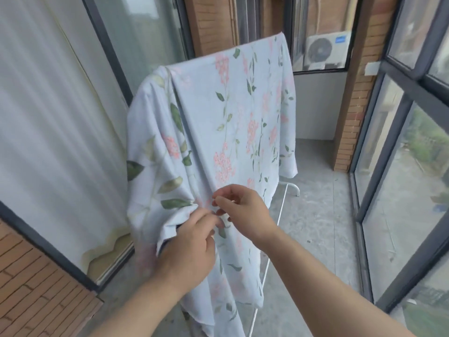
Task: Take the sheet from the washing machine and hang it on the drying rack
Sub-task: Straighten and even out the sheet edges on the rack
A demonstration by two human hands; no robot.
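Observation:
A pale blue sheet (218, 122) with pink flowers and green leaves hangs draped over the drying rack, covering its top bar. Only the rack's white lower tube and foot (283, 203) show at the right of the cloth. My left hand (192, 246) grips a bunched fold of the sheet at its near lower edge. My right hand (245, 210) is just to the right of the left one, its fingers curled and its fingertips pinching the cloth beside the fold. The washing machine is out of view.
A glass sliding door with a white curtain (48, 132) runs along the left. Dark-framed windows (398, 181) close off the right. A brick pillar (352, 113) and an air-conditioner unit (325, 49) stand at the far end. The floor (313, 229) is grey concrete.

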